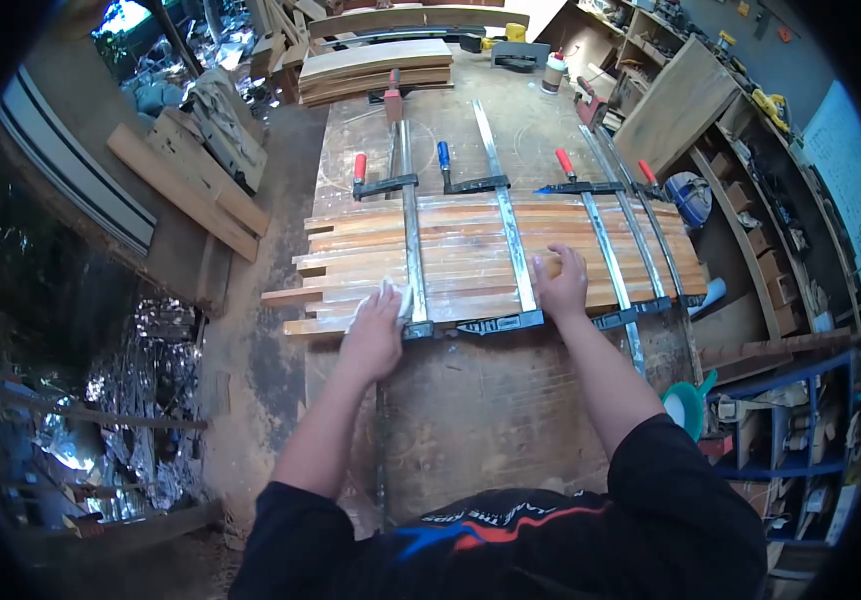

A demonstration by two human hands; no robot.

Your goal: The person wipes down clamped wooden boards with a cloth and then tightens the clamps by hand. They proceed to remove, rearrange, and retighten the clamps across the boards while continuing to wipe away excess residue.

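Note:
A panel of long wooden strips [461, 245] lies on the workbench, with whitish smears over its surface. Several bar clamps [514, 240] run across it, their handles red or blue, at the far side. My left hand [376, 328] presses a white cloth [407, 300] onto the panel's near left part, beside the leftmost clamp bar. Over the panel's near edge, right of the second clamp bar, is my right hand [564, 287]. Its fingers are curled, and a small yellowish patch shows between them; I cannot make out what it is.
Stacked boards [376, 70] and a bottle [554, 73] stand at the bench's far end. A green container [688, 408] is by the right edge. Shelves [761, 240] with tools and boxes line the right side. Planks [186, 190] lean at the left.

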